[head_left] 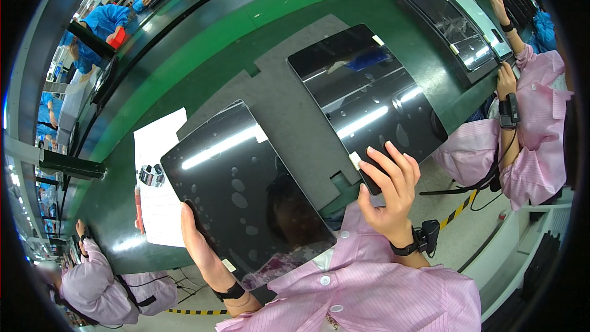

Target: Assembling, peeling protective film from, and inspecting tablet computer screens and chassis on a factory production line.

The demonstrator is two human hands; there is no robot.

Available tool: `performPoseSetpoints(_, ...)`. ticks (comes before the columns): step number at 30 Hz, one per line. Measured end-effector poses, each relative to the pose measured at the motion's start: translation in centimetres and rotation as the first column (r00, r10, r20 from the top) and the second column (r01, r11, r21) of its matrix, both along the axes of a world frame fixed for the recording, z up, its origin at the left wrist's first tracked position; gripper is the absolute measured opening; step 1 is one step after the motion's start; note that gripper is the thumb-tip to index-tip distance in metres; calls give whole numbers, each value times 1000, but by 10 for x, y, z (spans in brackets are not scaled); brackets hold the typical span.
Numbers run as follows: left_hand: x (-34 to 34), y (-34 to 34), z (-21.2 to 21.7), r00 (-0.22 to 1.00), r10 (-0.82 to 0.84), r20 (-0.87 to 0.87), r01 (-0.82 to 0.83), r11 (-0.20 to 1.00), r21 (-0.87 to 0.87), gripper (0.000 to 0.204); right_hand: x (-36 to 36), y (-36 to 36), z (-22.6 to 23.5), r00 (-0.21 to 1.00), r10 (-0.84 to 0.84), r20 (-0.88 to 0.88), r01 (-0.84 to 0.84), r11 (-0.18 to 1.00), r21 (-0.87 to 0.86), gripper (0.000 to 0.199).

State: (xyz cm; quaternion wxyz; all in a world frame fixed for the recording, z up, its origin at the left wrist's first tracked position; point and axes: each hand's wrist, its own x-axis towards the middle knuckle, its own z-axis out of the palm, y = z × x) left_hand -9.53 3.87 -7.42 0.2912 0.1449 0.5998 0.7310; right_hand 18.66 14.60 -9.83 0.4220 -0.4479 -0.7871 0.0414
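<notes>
My left hand [206, 252] holds a tablet-sized glossy black panel [246, 190] tilted in front of my body. Its fingers are mostly hidden behind the left edge. Bubble-like spots show on the surface, with pale tabs at its edges. A second glossy black panel [362, 95] lies to the right on a grey mat [276, 74], also spotted and with small white tabs. Over its near left corner rests my right hand [393, 193], fingers spread and touching the glass, thumb at the edge beside a white tab [354, 160].
White paper sheets [166, 215] lie left on the green table [123, 209], with small dark pieces [150, 175] and a red pen [139, 209]. At right, a co-worker's hands are near more panels [452, 27]. A conveyor frame [178, 21] runs along the far side.
</notes>
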Motion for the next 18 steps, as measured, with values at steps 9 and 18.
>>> performPoseSetpoints(9, -2, -10, 8, 998, 0, -58, 1, 1000, 14, 35, 2, -3, 22, 996, 69, -64, -73, 996, -59, 34)
performPoseSetpoints(18, 2, -55, -22, 995, 97, 35, -103, 951, 290, 36, -37, -4, 72, 218, -51, -975, -970, -118, -211, 40)
